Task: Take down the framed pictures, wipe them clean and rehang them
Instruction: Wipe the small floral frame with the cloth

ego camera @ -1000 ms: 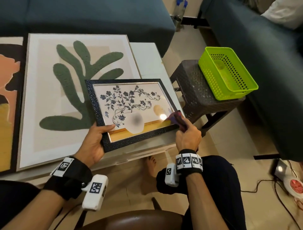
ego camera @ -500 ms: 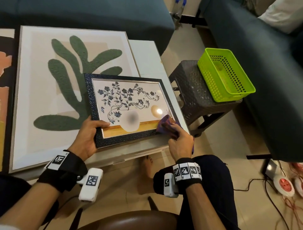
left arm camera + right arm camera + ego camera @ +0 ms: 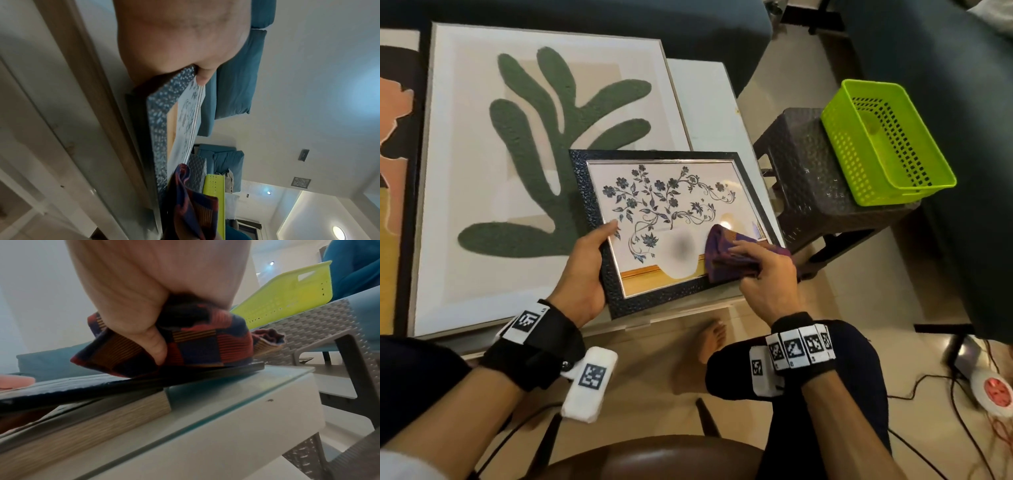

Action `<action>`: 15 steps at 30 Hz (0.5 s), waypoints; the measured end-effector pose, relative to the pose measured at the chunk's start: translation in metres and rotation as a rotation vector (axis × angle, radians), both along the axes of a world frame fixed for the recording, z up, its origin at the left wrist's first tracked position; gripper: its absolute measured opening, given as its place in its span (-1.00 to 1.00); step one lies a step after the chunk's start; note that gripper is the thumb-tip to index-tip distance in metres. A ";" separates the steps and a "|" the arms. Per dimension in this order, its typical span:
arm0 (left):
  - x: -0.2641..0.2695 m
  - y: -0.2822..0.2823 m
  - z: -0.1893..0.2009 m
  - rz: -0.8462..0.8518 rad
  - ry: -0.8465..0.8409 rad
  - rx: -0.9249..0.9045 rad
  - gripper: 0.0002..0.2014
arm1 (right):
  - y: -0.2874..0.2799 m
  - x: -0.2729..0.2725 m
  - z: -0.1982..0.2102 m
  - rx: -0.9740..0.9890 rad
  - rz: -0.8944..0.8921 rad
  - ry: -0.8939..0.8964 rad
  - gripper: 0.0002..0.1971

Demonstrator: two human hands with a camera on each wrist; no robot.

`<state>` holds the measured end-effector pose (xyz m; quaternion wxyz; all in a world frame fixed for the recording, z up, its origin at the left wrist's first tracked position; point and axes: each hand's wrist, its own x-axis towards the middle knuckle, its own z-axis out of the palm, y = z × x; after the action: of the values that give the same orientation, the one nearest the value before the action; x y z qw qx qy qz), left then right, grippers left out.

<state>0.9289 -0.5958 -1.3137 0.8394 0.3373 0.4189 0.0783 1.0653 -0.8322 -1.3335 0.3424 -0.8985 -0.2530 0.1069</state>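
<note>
Black-framed floral picture (image 3: 671, 219), left hand (image 3: 582, 274) gripping its edge: right hand (image 3: 767, 277), fingers clutching checked cloth (image 3: 732, 255), has moved inward from the frame's near-right corner onto the glass—wiping underway.

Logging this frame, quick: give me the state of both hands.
Left hand: grips the small frame by its left edge.
Right hand: holds the cloth, pressing it on the frame's glass.

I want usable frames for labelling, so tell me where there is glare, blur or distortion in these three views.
Head view: a bright lamp reflection on the glass of the black-framed floral picture, just above the purple checked cloth; straight edges bow at the margins. Left wrist view: the left hand looms soft and close, the room tipped sideways. Right wrist view: the right hand is blurred, the white glass-topped table soft.
</note>
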 end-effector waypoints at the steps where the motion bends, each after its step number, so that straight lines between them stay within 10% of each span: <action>1: 0.000 0.000 -0.001 0.007 0.005 -0.004 -0.76 | 0.001 0.000 0.000 0.017 -0.006 -0.004 -0.46; 15: 0.002 0.002 -0.005 0.040 0.022 -0.012 -0.70 | 0.029 -0.059 -0.001 0.039 0.322 -0.114 -0.36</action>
<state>0.9313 -0.5939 -1.3185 0.8350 0.3247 0.4353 0.0886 1.0062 -0.8033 -1.3342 0.3231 -0.8443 -0.4146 0.1043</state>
